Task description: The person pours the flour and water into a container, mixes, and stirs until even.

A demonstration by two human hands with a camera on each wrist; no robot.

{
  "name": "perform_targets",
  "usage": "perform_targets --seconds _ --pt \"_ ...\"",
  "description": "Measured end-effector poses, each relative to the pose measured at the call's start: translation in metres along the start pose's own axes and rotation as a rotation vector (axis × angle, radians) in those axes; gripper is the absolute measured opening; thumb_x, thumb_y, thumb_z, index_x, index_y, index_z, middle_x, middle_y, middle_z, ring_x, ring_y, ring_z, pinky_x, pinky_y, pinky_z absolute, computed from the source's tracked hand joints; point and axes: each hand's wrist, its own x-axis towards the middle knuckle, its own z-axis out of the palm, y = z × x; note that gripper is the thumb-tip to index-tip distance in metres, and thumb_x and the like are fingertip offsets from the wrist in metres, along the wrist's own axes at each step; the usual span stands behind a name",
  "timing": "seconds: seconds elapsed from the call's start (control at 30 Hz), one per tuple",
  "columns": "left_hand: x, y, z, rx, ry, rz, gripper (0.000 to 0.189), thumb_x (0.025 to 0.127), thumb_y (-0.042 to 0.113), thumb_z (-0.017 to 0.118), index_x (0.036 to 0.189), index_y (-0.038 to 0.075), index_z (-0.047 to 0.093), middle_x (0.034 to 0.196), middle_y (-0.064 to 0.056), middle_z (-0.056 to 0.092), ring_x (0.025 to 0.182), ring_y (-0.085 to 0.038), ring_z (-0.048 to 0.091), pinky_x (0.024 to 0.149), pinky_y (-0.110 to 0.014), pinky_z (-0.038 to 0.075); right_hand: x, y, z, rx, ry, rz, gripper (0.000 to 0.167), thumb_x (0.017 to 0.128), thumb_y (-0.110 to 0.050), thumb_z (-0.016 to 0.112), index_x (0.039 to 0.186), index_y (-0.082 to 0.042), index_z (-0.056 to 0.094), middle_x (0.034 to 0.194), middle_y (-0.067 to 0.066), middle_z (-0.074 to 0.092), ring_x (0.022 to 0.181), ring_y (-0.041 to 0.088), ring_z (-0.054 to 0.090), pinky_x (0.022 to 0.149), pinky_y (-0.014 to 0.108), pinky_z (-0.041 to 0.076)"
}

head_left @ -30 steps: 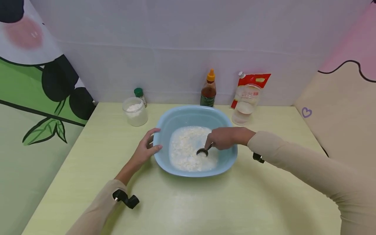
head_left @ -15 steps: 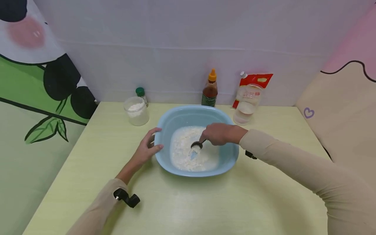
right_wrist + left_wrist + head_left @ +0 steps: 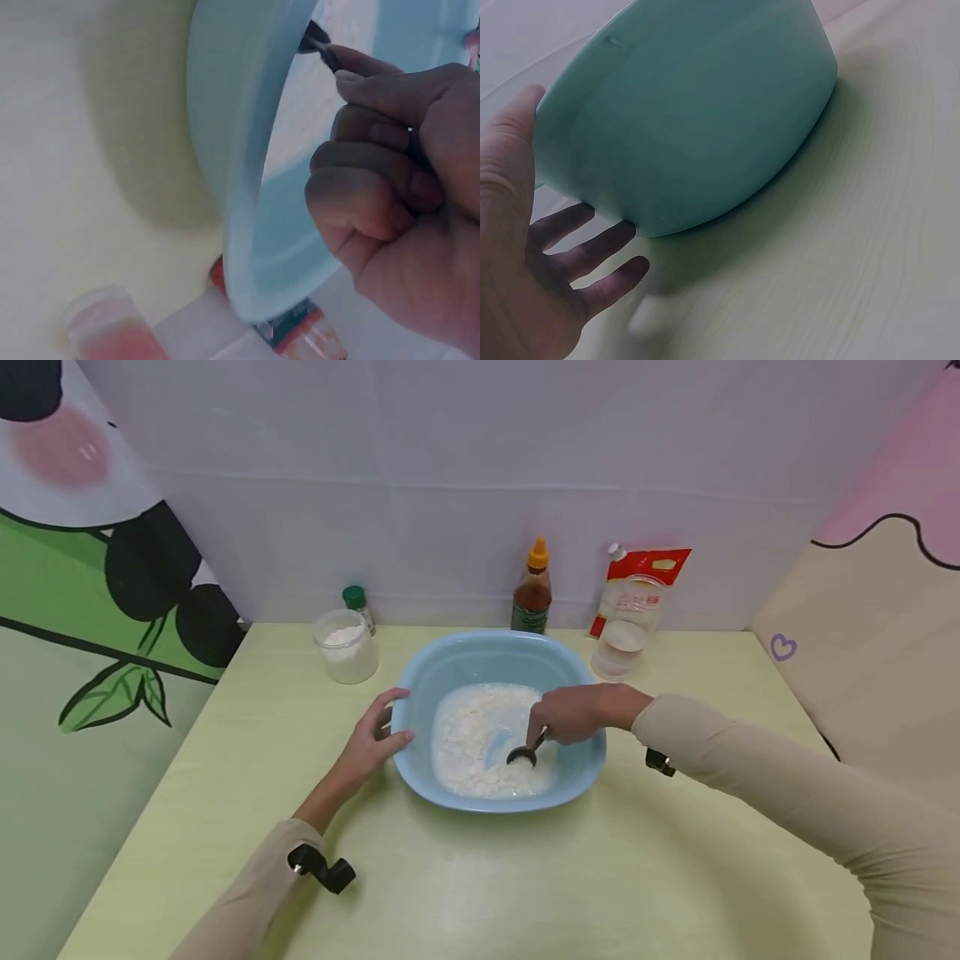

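A light blue basin (image 3: 495, 647) stands on the table, with a wet, lumpy white flour-like mixture (image 3: 468, 747) spread over its floor. My left hand (image 3: 371, 739) holds the basin's left side; the left wrist view shows the thumb at the rim and fingers against the outer wall, the lowest finger apart from it. Over the basin's right half, my right hand (image 3: 573, 712) grips the handle of a dark spoon (image 3: 521, 754). The spoon's bowl dips into the mixture. Curled fingers hide most of the handle in the right wrist view.
Behind the basin's left side stand a clear jar of white powder (image 3: 348, 652) and a small green-capped bottle (image 3: 356, 600). A yellow-capped sauce bottle (image 3: 532, 593) stands behind it. At back right are a clear container of liquid (image 3: 621, 647) and a red-and-white pouch (image 3: 660, 562).
The spoon and right hand go left and up, then return right and toward the basin's near side. A streak of blue basin floor shows through the mixture. My left hand keeps its place.
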Motion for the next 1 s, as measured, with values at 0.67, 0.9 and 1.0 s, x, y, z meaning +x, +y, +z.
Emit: perform_targets --seconds 0.67,0.9,1.0 --pt "-0.002 0.002 0.001 -0.003 0.003 0.01 0.062 0.091 0.001 0.058 0.147 0.007 0.032 0.139 -0.039 0.046 0.112 -0.039 0.061 0.076 -0.03 0.061 0.037 0.015 -0.018 -0.273 0.212 0.109 0.037 0.096 -0.002 0.059 0.129 -0.016 0.068 0.123 0.007 0.07 0.104 0.025 0.061 0.094 0.039 0.054" --pt "-0.002 0.003 0.001 -0.011 0.0 -0.004 0.063 0.091 0.002 0.058 0.148 0.008 0.032 0.142 -0.038 0.043 0.119 -0.051 0.055 0.077 -0.03 0.06 0.037 0.021 -0.017 -0.222 0.21 0.094 0.039 0.097 -0.002 0.055 0.132 -0.014 0.065 0.124 0.008 0.07 0.099 0.026 0.061 0.09 0.039 0.055" --pt "-0.002 0.004 -0.002 -0.012 -0.001 -0.008 0.063 0.092 0.002 0.059 0.149 0.008 0.031 0.142 -0.038 0.043 0.12 -0.051 0.054 0.078 -0.03 0.06 0.042 0.015 -0.02 -0.214 0.223 0.102 0.04 0.098 -0.002 0.054 0.135 -0.014 0.064 0.129 0.007 0.068 0.105 0.027 0.061 0.095 0.04 0.054"
